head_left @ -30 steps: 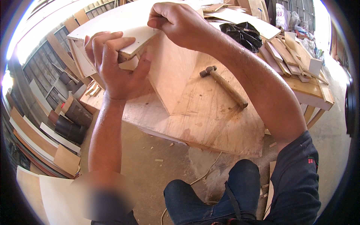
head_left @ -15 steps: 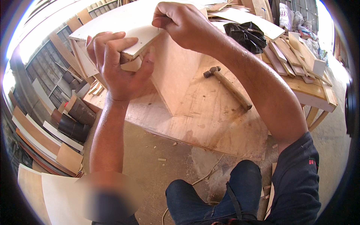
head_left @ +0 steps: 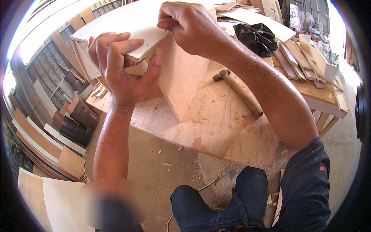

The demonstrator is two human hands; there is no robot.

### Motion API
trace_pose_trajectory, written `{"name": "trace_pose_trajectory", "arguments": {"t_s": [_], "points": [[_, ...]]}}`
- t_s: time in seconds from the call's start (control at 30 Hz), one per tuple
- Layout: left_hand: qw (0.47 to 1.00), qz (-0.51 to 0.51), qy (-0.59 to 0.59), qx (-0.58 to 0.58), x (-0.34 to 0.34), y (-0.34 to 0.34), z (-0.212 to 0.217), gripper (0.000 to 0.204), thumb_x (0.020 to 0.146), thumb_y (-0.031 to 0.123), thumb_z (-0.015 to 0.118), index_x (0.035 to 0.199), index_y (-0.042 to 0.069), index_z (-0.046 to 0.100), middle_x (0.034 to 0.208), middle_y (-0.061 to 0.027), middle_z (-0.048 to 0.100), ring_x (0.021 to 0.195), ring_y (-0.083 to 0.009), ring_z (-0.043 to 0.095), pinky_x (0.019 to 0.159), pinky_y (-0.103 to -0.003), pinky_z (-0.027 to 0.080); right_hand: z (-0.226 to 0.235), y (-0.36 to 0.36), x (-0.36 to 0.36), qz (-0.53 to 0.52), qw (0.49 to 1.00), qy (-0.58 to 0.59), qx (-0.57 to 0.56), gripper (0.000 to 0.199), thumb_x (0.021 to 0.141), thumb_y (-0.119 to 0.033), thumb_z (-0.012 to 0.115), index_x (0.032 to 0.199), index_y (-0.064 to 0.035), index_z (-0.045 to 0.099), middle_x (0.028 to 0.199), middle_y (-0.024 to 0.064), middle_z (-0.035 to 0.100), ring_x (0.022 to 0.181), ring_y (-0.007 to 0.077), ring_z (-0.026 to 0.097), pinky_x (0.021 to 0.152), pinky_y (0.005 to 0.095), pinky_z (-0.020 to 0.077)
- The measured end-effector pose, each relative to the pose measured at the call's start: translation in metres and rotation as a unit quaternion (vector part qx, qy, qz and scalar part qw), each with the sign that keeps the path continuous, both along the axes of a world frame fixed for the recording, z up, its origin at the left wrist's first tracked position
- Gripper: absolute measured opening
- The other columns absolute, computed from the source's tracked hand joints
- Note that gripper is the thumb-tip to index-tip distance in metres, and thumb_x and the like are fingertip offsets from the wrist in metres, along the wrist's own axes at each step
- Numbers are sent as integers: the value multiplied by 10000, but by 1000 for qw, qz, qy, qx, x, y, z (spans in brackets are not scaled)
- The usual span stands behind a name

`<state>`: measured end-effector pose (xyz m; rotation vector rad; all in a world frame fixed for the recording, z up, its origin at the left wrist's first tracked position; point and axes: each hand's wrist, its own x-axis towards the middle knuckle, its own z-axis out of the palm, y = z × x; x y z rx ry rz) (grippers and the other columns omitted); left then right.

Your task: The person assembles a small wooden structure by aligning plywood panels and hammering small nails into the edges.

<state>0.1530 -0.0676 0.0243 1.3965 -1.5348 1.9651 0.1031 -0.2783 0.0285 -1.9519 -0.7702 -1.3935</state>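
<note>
A white-faced panel (head_left: 154, 38) lies across upright plywood at the top of the view. My left hand (head_left: 119, 69) grips its near corner, fingers on the white face and thumb below the edge. My right hand (head_left: 187, 29) is closed in a pinch just above the panel's right edge. A thin nail showed under these fingers a moment ago; they now hide it. A plain plywood upright (head_left: 183, 77) stands beneath the panel. To its right, a ball-peen hammer (head_left: 239, 92) with a wooden handle lies on the plywood work surface (head_left: 208, 127), apart from both hands.
A black plastic bag (head_left: 257, 38) and a pile of wood offcuts (head_left: 301, 62) lie on a bench at the right. Boards (head_left: 42, 143) lean along the left side. A cord (head_left: 212, 179) and wood scraps lie on the concrete floor near my legs.
Both hands keep their places on and above the panel. The view has shifted slightly, so the hammer and bag sit a little further right. The nail tip under my right fingers no longer shows.
</note>
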Motion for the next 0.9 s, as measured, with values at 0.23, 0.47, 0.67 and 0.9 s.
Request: {"name": "trace_pose_trajectory", "arguments": {"t_s": [0.23,0.47,0.67,0.9], "points": [[1000,-10,7,0,0,2,-1,422,645,265,861,1006,144,679,1065,-77,635,1073,-294,571,1074,-525,320,4,3,-8,-11,999,47,-5,130,888,1,597,969,28,694,850,226,736,798,377,745,715,443,572],[999,-20,18,-21,-2,-1,-2,400,630,270,859,967,132,692,1036,-79,639,1055,-296,574,1064,-522,326,5,5,-9,-6,998,62,3,44,856,38,550,879,30,588,921,250,711,926,378,715,792,442,534],[998,-45,26,-25,3,-3,-2,393,618,260,855,958,131,704,1007,-78,623,1048,-304,566,1068,-531,330,4,-5,3,-37,998,7,-60,118,951,-80,631,1002,15,678,890,168,734,852,298,720,788,404,555],[996,-27,74,-34,-10,-9,-7,340,629,238,846,927,171,697,1007,-60,605,1097,-307,555,1132,-570,305,5,-12,-13,-7,995,85,-44,148,973,-130,678,1025,8,685,928,145,741,902,247,697,840,381,545]]}}
